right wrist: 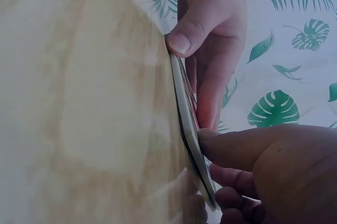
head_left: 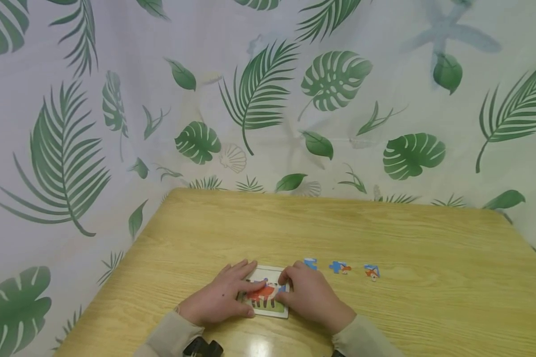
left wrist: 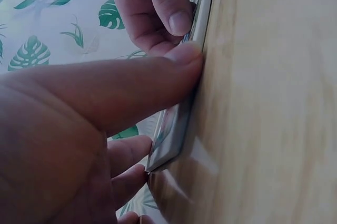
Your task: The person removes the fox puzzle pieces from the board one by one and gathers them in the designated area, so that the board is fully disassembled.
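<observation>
We find the left hand (head_left: 222,296) spread, fingers nearly straight, its thumb and index finger resting on the puzzle (head_left: 263,294). The right hand (head_left: 311,293) bends thumb and forefinger close together at the right edge; whether they pinch a piece, we cannot tell. White-framed, picturing a red-bodied, dark-legged figure on green, the puzzle lies on the table (head_left: 429,297), near three loose pieces (head_left: 337,267).

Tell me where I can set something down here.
Bare: the table right of the loose pieces, and the strip between those pieces and the leafy backdrop. Crowded: the puzzle tray, with the left hand and right hand over it.
</observation>
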{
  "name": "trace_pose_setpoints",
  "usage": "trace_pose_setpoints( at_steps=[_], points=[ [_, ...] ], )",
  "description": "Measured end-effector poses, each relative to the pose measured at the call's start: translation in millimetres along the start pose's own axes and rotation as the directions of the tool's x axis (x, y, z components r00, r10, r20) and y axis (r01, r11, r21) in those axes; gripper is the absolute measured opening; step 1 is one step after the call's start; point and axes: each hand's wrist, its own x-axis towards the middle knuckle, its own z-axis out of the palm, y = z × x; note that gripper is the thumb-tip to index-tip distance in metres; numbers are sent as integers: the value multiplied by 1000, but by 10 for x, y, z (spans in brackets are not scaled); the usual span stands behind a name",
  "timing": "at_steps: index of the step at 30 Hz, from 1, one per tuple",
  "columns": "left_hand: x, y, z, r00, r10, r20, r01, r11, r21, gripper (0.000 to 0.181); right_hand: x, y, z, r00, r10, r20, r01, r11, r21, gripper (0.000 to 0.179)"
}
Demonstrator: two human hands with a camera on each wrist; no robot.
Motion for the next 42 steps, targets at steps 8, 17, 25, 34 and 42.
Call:
trace_pose_setpoints(
  at_steps=[8, 17, 25, 34, 42],
  points=[
    [22, -3, 11, 999, -41, 1, 41, 999, 0, 67, 9, -47, -15, 1000, 22, 12, -22, 1000, 5, 24],
    [21, -4, 16, 999, -48, -4, 48, 999, -19, 65, 3, -62, -10, 998, 58, 16, -60, 994, 95, 22],
    [28, -7, 4, 998, -68, 1, 68, 996, -60, 64, 8, -6, -7, 996, 91, 15, -92, 957, 274, 13],
    [43, -13, 9, 997, -77, 0, 77, 996, -48, 65, 20, 21, -57, 996, 72, 49, -84, 941, 329, 12],
    [40, -20, 8, 997, -79, -1, 78, 994, -70, 63, 23, 32, -36, 997, 61, 56, -76, 944, 321, 8]
  ],
)
